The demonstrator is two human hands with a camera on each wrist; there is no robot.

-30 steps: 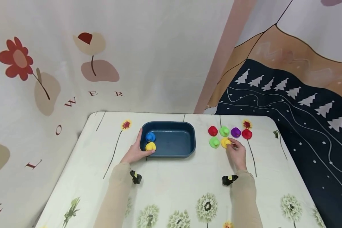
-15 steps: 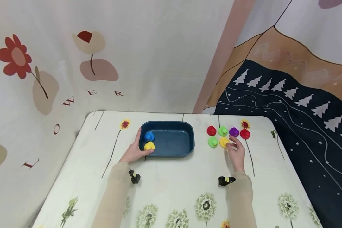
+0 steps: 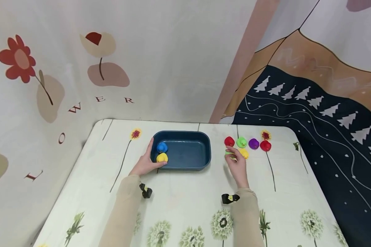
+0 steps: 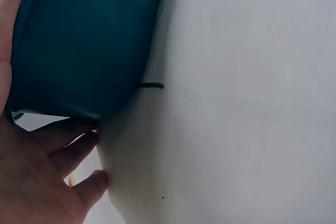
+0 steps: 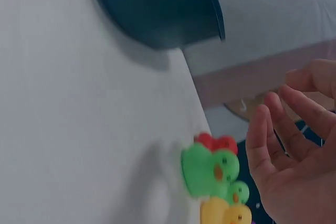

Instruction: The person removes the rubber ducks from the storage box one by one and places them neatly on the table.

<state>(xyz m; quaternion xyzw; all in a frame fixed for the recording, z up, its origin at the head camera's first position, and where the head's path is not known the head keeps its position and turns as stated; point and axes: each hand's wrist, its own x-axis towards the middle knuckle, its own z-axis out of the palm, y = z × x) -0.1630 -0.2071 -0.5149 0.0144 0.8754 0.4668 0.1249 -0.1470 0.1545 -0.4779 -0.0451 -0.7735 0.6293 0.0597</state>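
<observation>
My left hand (image 3: 145, 164) grips the left end of a dark blue plastic basin (image 3: 188, 168), thumb over the near rim and fingers along the outside. In the left wrist view, fingertips lie against the basin's outer wall (image 4: 79, 51). Inside the basin sit a blue rubber duck (image 3: 162, 147) and a yellow rubber duck (image 3: 162, 157). Hovering over a green rubber duck (image 3: 229, 155), my right hand (image 3: 238, 168) partly hides it. The right wrist view has that green duck (image 5: 202, 169) apart from my loosely bent fingers, which hold nothing.
Near the right hand stand more rubber ducks: yellow (image 3: 243, 153), red (image 3: 229, 141), green (image 3: 242, 142), purple (image 3: 254, 143) and another red duck (image 3: 265, 145). A flower-print cloth covers the table (image 3: 185, 195). Printed curtains (image 3: 173, 68) hang behind.
My right hand has moved left from the yellow duck to above the near green duck, holding nothing. The left hand stays on the basin, and the ducks have kept their places.
</observation>
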